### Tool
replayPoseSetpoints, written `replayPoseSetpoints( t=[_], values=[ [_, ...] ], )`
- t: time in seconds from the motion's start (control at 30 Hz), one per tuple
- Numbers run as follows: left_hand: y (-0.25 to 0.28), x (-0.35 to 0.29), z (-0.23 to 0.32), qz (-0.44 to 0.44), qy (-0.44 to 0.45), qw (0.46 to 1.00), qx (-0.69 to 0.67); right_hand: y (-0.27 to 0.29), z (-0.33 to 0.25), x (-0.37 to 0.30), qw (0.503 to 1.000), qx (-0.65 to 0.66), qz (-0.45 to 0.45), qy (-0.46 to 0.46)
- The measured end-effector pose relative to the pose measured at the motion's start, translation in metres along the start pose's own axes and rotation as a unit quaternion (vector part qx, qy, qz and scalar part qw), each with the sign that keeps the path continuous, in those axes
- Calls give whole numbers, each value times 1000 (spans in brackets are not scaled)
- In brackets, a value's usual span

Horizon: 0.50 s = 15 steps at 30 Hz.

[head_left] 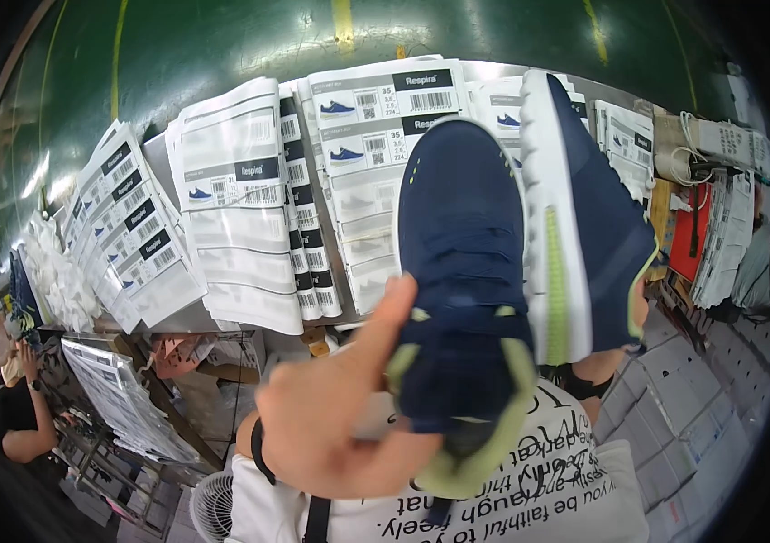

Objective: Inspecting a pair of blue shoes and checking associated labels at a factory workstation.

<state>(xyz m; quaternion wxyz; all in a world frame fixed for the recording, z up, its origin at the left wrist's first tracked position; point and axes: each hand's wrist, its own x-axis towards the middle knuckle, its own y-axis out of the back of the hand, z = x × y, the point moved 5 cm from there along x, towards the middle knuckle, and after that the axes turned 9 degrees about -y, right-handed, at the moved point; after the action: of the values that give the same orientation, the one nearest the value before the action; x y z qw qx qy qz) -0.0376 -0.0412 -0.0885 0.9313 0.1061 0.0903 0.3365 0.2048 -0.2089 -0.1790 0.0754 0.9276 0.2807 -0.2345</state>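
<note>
Two navy sneakers with white soles and lime-green trim are held up side by side before me, toes pointing away. My left hand [335,425] grips the left sneaker [466,244] around its heel, index finger stretched along the side and thumb at the back; its laced upper faces up. Turned on its side, the right sneaker [588,235] shows its white sole edge with a green ribbed patch. My right hand [641,312] holds that one at the heel, mostly hidden behind it. The two shoes nearly touch.
Stacks of printed label sheets [235,204] lie along the bench, below a green surface [258,41]. White boxes [674,389] are stacked at lower right. A white fan [213,507] stands at lower left. Another person's arm [36,412] shows at far left. A red item [688,231] lies at right.
</note>
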Motion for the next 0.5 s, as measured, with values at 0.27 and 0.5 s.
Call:
replayPoseSetpoints(
  t=[0.27,0.5],
  values=[
    [-31,43,-87,135,175,854,-471,17,-17,-20,1000,3,1,17],
    [-44,19,-99,52,161,866,-470,11,-28,-17,999,2,-26,33]
  ],
)
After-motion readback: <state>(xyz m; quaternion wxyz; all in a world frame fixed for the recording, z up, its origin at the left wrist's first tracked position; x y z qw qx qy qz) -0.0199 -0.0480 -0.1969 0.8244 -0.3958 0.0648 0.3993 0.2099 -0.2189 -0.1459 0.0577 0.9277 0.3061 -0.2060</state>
